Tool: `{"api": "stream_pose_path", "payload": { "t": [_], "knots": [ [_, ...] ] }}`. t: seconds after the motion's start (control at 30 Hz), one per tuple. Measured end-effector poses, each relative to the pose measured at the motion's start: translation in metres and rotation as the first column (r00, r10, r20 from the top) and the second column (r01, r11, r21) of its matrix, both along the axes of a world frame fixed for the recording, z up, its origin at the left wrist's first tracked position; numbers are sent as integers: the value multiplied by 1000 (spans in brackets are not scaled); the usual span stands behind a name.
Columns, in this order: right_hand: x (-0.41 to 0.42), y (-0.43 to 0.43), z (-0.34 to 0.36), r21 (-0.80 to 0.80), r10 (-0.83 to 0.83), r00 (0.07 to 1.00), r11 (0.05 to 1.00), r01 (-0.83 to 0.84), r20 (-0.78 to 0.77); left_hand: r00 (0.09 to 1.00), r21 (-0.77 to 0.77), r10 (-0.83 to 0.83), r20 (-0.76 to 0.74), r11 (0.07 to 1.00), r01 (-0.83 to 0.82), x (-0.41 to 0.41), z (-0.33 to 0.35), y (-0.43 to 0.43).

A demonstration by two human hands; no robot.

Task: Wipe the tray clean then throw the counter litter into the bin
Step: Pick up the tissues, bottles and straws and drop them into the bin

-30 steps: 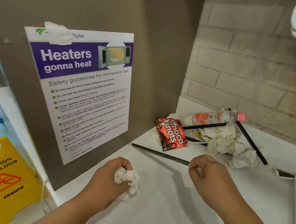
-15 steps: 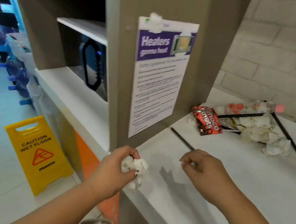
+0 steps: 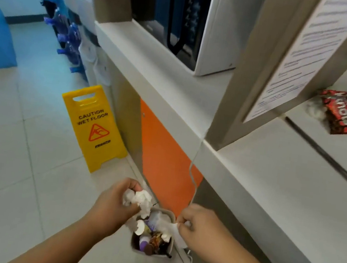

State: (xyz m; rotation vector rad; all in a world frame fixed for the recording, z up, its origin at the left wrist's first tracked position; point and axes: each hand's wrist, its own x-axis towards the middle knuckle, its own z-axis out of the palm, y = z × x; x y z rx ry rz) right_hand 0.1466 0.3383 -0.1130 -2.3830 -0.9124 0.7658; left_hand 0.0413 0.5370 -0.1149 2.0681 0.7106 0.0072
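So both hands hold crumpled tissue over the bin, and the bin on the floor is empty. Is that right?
Not quite. The head view shows the bin on the floor full of litter, not empty. The rest holds: the left hand grips a crumpled tissue wad and the right hand pinches a tissue sheet over it.

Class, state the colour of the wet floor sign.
The sign is yellow, best seen in the head view.

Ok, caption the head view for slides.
Left hand and right hand hold crumpled tissue over the floor bin; snack wrapper lies on counter.
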Motion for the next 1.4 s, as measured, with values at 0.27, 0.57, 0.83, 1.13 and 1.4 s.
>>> {"api": "stream_pose_path", "payload": {
  "t": [0.27,0.57,0.83,1.13,1.4],
  "knots": [
    [7,29,-212,-224,-140,985,968,114,-105,978,-31,108,-177,993,-115,-3,-124,18],
    [26,62,-376,-282,-282,958,924,258,-45,946,-82,170,-276,976,-200,-5,-248,41],
    [33,73,-437,-240,-177,966,962,130,-187,945,-97,147,-293,979,-182,5,-301,38],
    [8,104,-346,-45,-159,157,827,560,-975,974,-110,58,-220,990,-84,28,-320,18],
    [12,101,-359,-126,-307,115,664,737,-945,984,-355,-33,-172,934,-30,42,-332,1]
  ]
}}
